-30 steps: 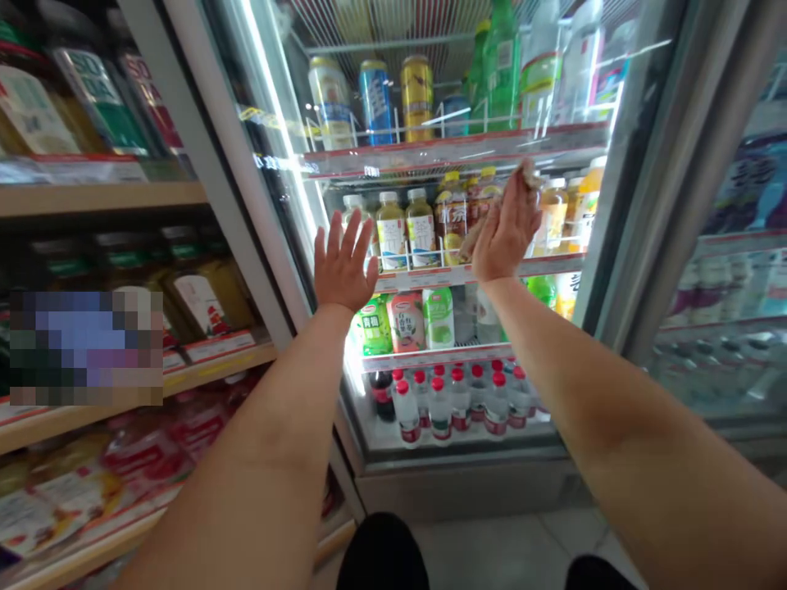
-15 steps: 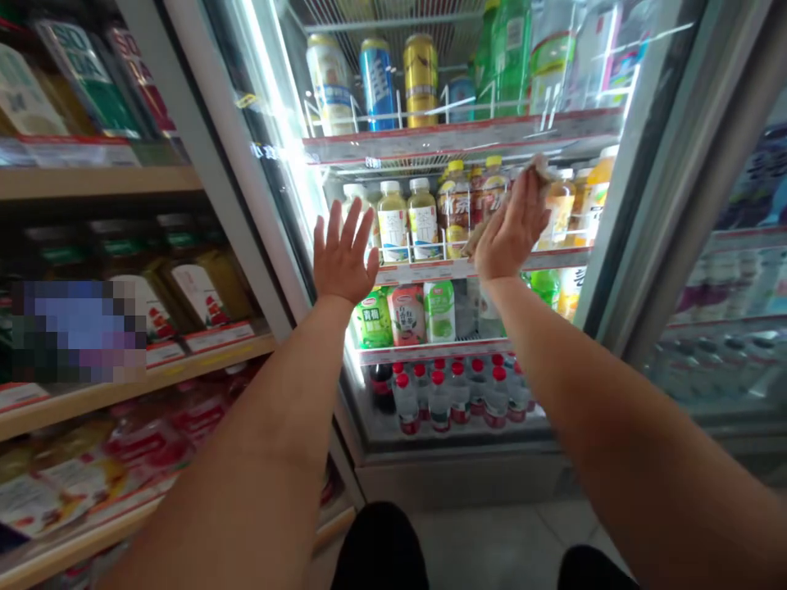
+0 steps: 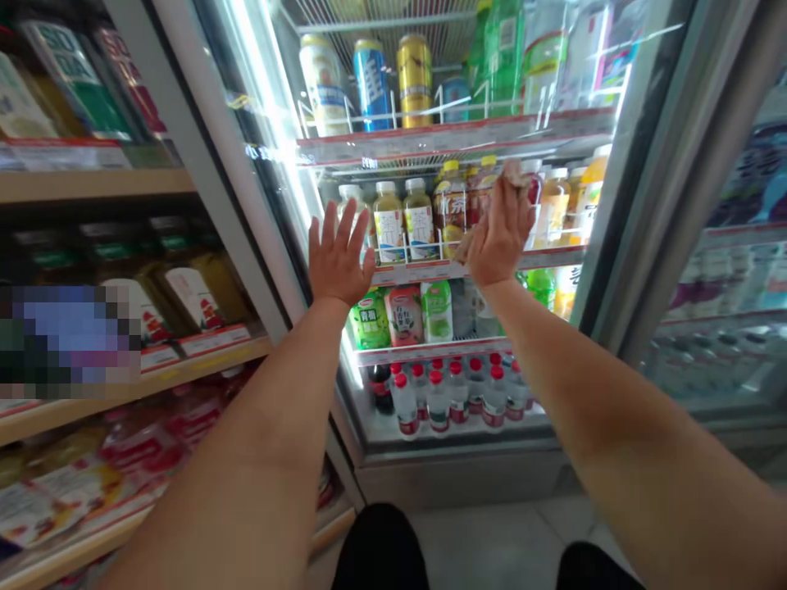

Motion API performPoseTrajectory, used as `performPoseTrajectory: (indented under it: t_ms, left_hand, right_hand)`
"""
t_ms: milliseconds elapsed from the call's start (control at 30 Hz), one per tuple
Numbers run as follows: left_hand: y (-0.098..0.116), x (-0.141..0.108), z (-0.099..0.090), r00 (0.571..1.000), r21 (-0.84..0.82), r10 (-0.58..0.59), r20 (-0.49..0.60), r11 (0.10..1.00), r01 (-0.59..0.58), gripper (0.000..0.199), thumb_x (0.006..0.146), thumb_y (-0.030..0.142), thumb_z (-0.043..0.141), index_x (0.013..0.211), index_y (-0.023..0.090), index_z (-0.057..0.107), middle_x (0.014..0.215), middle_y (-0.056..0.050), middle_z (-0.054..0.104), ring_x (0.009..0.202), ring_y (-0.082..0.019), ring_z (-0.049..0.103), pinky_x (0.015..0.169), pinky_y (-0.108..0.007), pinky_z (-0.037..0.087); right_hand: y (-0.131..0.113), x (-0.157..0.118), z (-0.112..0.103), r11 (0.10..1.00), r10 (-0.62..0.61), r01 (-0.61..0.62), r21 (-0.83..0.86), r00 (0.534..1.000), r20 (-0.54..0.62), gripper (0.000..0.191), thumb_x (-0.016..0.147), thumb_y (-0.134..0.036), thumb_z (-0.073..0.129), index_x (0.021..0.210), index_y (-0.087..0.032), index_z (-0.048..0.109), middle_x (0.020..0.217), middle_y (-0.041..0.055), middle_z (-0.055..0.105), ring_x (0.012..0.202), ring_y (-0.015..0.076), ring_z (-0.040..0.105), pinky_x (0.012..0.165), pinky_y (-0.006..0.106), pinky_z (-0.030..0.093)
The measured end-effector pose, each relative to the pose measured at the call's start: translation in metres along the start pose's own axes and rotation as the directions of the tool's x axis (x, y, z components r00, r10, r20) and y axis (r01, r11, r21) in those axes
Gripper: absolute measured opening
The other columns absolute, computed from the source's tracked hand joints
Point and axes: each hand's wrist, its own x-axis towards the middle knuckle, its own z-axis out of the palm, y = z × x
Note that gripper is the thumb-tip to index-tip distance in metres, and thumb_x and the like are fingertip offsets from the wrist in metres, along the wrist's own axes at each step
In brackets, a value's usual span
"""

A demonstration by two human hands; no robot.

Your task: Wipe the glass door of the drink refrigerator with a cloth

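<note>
In front of me is the glass door (image 3: 439, 315) of a lit drinks fridge. My left hand (image 3: 339, 260) lies flat against the glass with its fingers spread, and nothing is in it. Under my right hand (image 3: 499, 233) is a brownish cloth (image 3: 515, 174), pressed to the door. Its edges stick out past the fingertips and beside the thumb side; the palm hides the rest. Behind the glass, near my hands, stand bottles with white caps (image 3: 388, 221) and tea bottles with yellow caps (image 3: 452, 201).
Cans (image 3: 415, 80) and green bottles fill the top fridge shelf. Cartons (image 3: 404, 315) and small red-capped bottles (image 3: 438, 401) stand lower down. Wooden shelves (image 3: 92, 187) of bottles run along my left. A metal door frame (image 3: 652, 184) and another fridge are on the right. My knees show below.
My right hand has slid the cloth slightly to the left across the glass. The left hand stays in place on the door, while the whole view has shifted a little.
</note>
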Motion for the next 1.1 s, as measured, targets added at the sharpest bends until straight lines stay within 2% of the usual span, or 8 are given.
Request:
performPoseTrajectory:
  t_ms: [100, 233, 367, 567, 633, 800, 933, 1100]
  left_hand:
    - [0.001, 0.0, 0.0, 1.0, -0.024, -0.006, -0.004, 1.0, 0.005, 0.071, 0.097, 0.032, 0.052, 0.164, 0.032, 0.029, 0.171, 0.002, 0.025, 0.161, -0.029, 0.006, 0.132, -0.057, -0.002]
    - [0.004, 0.001, -0.002, 1.0, -0.047, -0.022, 0.01, 0.999, 0.023, 0.071, 0.097, 0.032, 0.052, 0.164, 0.033, 0.029, 0.171, 0.002, 0.025, 0.161, -0.03, 0.006, 0.132, -0.057, -0.002]
    - [0.003, 0.001, -0.002, 1.0, -0.039, -0.025, 0.009, 0.999, 0.025, 0.07, 0.097, 0.032, 0.052, 0.163, 0.032, 0.03, 0.171, 0.001, 0.026, 0.16, -0.03, 0.008, 0.132, -0.057, -0.002]
    - [0.0, 0.0, 0.0, 1.0, -0.033, -0.001, -0.016, 0.999, 0.001, 0.069, 0.098, 0.034, 0.052, 0.163, 0.032, 0.031, 0.17, 0.001, 0.027, 0.161, -0.028, 0.008, 0.132, -0.055, -0.002]
    - [0.0, -0.001, 0.0, 1.0, -0.014, 0.007, -0.025, 1.0, -0.008, 0.068, 0.099, 0.034, 0.051, 0.163, 0.031, 0.031, 0.17, 0.001, 0.028, 0.161, -0.028, 0.008, 0.132, -0.054, -0.001]
    - [-0.001, -0.001, 0.0, 0.999, -0.001, 0.025, -0.028, 1.0, -0.025, 0.068, 0.099, 0.034, 0.05, 0.163, 0.03, 0.031, 0.17, 0.001, 0.028, 0.161, -0.027, 0.008, 0.133, -0.053, -0.001]
    - [0.0, -0.001, 0.0, 0.999, -0.013, 0.012, -0.031, 1.0, -0.012, 0.067, 0.099, 0.034, 0.051, 0.163, 0.032, 0.032, 0.169, 0.002, 0.029, 0.161, -0.025, 0.008, 0.133, -0.051, -0.001]
    - [0.001, 0.0, -0.001, 1.0, -0.041, -0.006, -0.011, 0.999, 0.006, 0.067, 0.098, 0.034, 0.05, 0.163, 0.031, 0.032, 0.17, 0.001, 0.028, 0.161, -0.028, 0.008, 0.133, -0.053, -0.002]
  right_hand:
    - [0.003, -0.001, 0.005, 0.997, 0.075, -0.078, -0.023, 0.99, -0.117, 0.062, 0.104, -0.029, 0.022, 0.165, -0.022, 0.029, 0.16, 0.0128, 0.046, 0.156, 0.0339, 0.029, 0.124, 0.069, 0.024]
    - [0.0, -0.006, -0.007, 0.969, -0.244, 0.245, 0.003, 0.964, 0.103, 0.06, 0.101, -0.027, 0.032, 0.16, -0.023, 0.041, 0.157, 0.009, 0.051, 0.155, 0.0313, 0.033, 0.128, 0.061, 0.025]
    - [-0.001, -0.006, -0.022, 0.857, -0.509, 0.503, 0.114, 0.79, 0.342, 0.059, 0.097, -0.023, 0.041, 0.155, -0.026, 0.049, 0.156, 0.0021, 0.053, 0.155, 0.026, 0.035, 0.13, 0.054, 0.025]
    - [0.013, 0.013, -0.034, 0.729, -0.661, 0.64, 0.243, 0.566, 0.493, 0.057, 0.097, -0.027, 0.044, 0.154, -0.023, 0.05, 0.158, 0.0023, 0.051, 0.155, 0.0246, 0.033, 0.13, 0.053, 0.022]
    - [0.015, 0.026, -0.036, 0.775, -0.61, 0.599, 0.202, 0.626, 0.487, 0.058, 0.098, -0.026, 0.045, 0.156, -0.026, 0.046, 0.16, 0.0008, 0.049, 0.155, 0.0249, 0.033, 0.13, 0.056, 0.019]
    - [0.007, 0.085, -0.034, 0.974, -0.195, 0.214, -0.075, 0.96, 0.201, 0.057, 0.102, -0.023, 0.037, 0.158, -0.014, 0.042, 0.165, 0.0091, 0.04, 0.155, 0.031, 0.031, 0.128, 0.061, 0.015]
    - [-0.007, 0.129, -0.029, 0.987, 0.033, -0.015, -0.16, 0.993, 0.115, 0.059, 0.095, -0.01, 0.041, 0.154, -0.007, 0.047, 0.163, 0.01, 0.043, 0.154, 0.0334, 0.03, 0.129, 0.059, 0.013]
    - [-0.003, 0.113, -0.029, 0.987, -0.027, 0.059, -0.148, 0.977, 0.21, 0.059, 0.093, -0.011, 0.042, 0.152, -0.005, 0.05, 0.16, 0.0135, 0.047, 0.153, 0.0354, 0.034, 0.128, 0.055, 0.023]
